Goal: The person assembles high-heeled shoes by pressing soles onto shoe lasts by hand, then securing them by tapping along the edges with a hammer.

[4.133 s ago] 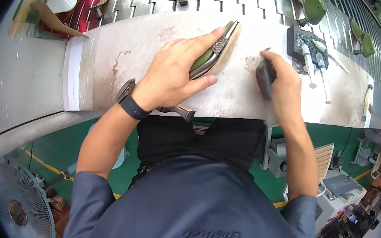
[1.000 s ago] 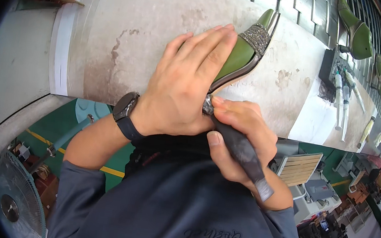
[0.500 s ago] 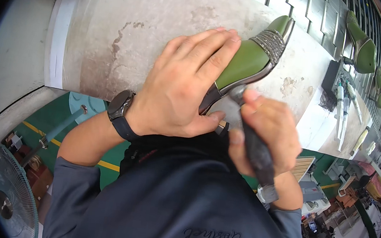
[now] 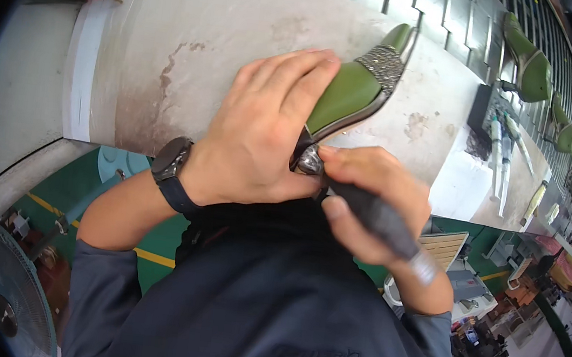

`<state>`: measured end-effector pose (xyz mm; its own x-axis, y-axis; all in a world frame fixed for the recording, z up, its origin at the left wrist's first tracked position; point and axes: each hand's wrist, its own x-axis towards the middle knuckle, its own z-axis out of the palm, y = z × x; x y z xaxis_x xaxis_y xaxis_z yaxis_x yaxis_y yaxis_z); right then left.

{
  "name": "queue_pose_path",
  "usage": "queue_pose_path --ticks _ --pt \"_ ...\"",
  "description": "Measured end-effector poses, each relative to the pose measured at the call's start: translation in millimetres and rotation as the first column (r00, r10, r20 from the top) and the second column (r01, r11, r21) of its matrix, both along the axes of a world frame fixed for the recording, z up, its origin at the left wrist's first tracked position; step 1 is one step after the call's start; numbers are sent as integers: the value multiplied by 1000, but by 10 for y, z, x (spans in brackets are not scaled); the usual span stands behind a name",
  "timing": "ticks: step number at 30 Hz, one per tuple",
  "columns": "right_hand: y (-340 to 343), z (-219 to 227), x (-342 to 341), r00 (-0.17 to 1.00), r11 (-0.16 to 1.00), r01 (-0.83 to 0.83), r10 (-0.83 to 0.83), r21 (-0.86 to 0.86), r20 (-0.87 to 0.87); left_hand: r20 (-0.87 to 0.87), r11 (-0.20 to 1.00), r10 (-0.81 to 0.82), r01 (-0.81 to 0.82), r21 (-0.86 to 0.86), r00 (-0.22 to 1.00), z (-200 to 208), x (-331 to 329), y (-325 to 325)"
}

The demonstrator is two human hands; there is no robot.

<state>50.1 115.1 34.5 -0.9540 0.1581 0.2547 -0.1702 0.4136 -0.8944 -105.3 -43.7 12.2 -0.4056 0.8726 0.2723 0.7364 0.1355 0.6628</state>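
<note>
Over the worktop (image 4: 203, 35), the left hand (image 4: 257, 122) spreads slightly bent fingers, side by side, across the rear of a green shoe (image 4: 348, 97), holding it slantwise between the near edge and the far edge, toe away from the person. The right hand (image 4: 390, 190), by the near edge, curls its fingers round a dark-handled tool (image 4: 374, 213) (rounded metal head (image 4: 311, 159) at the shoe's rear, contact unclear), and syringes (image 4: 496, 157) lie toward the right end.

Can't see rear of green shoe (image 4: 348, 97) under left hand (image 4: 256, 129). Got blur at butt of dark tool (image 4: 377, 217). Got fan (image 4: 15, 296) cut off, lower left.
</note>
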Motion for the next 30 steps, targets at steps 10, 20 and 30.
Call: queue_pose_path --ticks 10,20,30 --pt "377 246 -57 914 873 398 -351 -280 203 100 981 88 -69 -180 991 123 -10 571" --pt "909 149 -678 867 749 497 -410 -438 282 74 987 28 -16 -158 997 98 -111 572" --pt "960 -394 -426 790 635 610 -537 -474 296 123 957 28 -62 282 992 834 -313 367"
